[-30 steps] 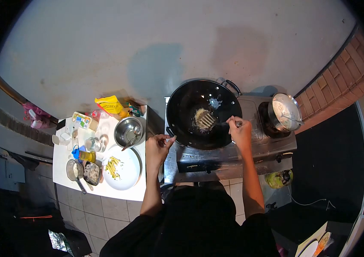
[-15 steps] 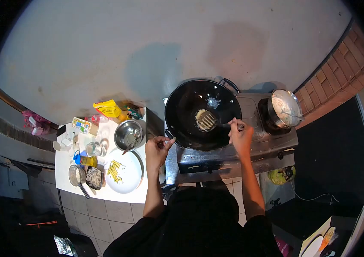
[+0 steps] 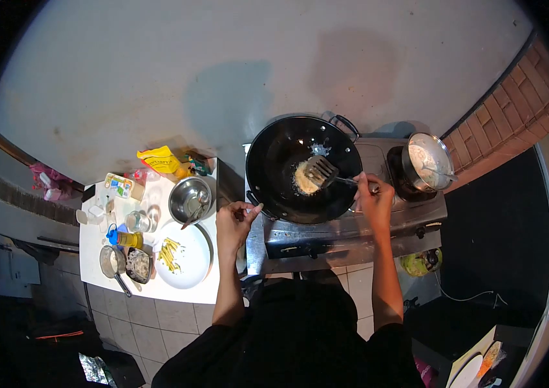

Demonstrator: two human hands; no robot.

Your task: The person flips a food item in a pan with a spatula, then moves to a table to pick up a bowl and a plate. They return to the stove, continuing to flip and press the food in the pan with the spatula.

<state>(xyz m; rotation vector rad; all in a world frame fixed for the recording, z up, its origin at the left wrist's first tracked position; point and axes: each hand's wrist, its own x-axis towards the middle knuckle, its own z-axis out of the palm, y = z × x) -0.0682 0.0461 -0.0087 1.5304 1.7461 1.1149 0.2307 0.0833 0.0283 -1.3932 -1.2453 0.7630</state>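
A black two-handled wok sits on the stove, with a small mound of pale yellow, crumbly food at its bottom. My right hand is closed around the handle of a slotted spatula, whose head is inside the wok at the upper right edge of the food. At the wok's lower left, my left hand pinches the side handle between thumb and fingers. Whitish residue marks the wok's far inner wall.
Right of the wok, a steel pot with a utensil in it stands on another burner. On the white table at left are a white plate with yellow-green strips, a steel bowl, an oil bottle and a yellow bag.
The spatula head has moved from on top of the food up and right to its edge, exposing the mound. My right hand has shifted slightly right. My left hand stays at the wok handle.
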